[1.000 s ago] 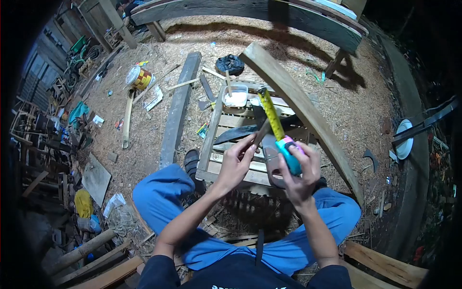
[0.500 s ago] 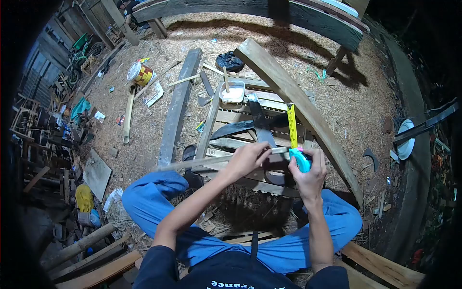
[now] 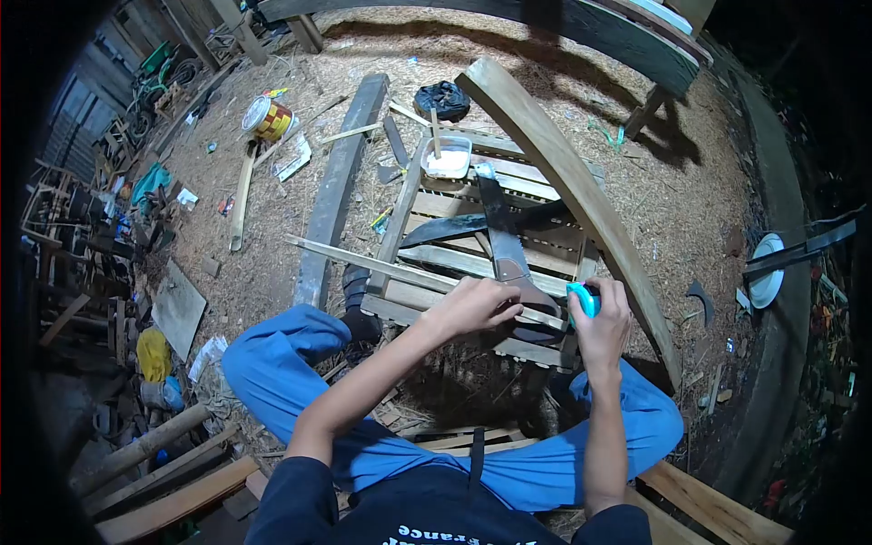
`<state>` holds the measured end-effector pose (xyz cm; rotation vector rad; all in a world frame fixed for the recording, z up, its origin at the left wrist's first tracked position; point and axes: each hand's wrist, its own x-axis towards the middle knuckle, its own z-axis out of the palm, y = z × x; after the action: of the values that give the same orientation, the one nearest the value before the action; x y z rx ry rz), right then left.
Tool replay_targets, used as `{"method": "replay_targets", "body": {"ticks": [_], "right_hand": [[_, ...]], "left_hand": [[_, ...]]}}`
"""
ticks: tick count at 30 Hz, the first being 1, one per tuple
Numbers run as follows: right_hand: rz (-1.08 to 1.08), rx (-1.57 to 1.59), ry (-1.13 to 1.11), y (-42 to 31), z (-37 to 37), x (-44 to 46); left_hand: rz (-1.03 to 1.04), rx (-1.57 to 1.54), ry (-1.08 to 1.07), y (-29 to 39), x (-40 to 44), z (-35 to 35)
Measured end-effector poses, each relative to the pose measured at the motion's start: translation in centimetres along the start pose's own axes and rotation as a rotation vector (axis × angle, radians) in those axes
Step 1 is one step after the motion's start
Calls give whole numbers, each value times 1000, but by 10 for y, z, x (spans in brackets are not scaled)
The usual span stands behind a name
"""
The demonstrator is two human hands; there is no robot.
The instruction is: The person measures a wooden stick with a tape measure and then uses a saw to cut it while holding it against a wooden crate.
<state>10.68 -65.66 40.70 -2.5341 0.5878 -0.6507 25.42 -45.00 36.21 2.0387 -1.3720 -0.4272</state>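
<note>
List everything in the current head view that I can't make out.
Head view:
- Tape measure: partly covered by the right hand.
- Saw handle: partly behind the thin wooden strip.
- Shirt lettering: lower line cut off by the bottom edge.
- Black bag: contents hidden by plastic.
- Tub: white contents too small to identify.

Long thin pale wood strip, approx. straight, slants over the slatted platform, L end farther out, mid part hidden. Teal tape measure, compact, rounded, partly covered, right nr the strip's R end tbh.
</note>
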Motion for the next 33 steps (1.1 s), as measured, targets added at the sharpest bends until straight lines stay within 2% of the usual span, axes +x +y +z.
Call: {"method": "replay_targets", "body": {"ticks": [2,4,6,8,15,17,21,24,26,27,28,30,31,33], "right_hand": [[8,-14,-23,-2,0,0],[-73,-30,-31,1,3,1],[-45,-14,-67,2,1,0],[2,59,-130,-1,-1,4],[17,151,-72,-6,19,13],[150,223,-172,-16,21,19],[67,411,-176,-50,56,19],[198,611,-284,-68,105,18],[75,623,-239,-77,135,18],[168,708,-341,-90,136,18],[18,611,-312,-90,142,18],[-258,241,-146,-94,137,14],[-260,231,-143,-95,128,12],[-238,-123,-237,-90,99,5]], "left_hand": [[17,-5,25,-2,-6,-1],[45,-11,42,-2,-12,-6],[-9,-43,44,-2,-22,-13],[23,-93,110,-10,-32,-19],[-187,-16,132,-15,-67,-64],[-220,4,157,-15,-76,-75],[-283,0,210,-27,-86,-89],[-307,21,238,-30,-95,-106],[-381,60,290,-36,-106,-115],[-353,62,369,-39,-111,-116],[-342,61,371,-42,-114,-119],[-474,67,342,-44,-119,-123],[-447,72,345,-47,-118,-122],[-414,29,344,-45,-112,-117]]}}
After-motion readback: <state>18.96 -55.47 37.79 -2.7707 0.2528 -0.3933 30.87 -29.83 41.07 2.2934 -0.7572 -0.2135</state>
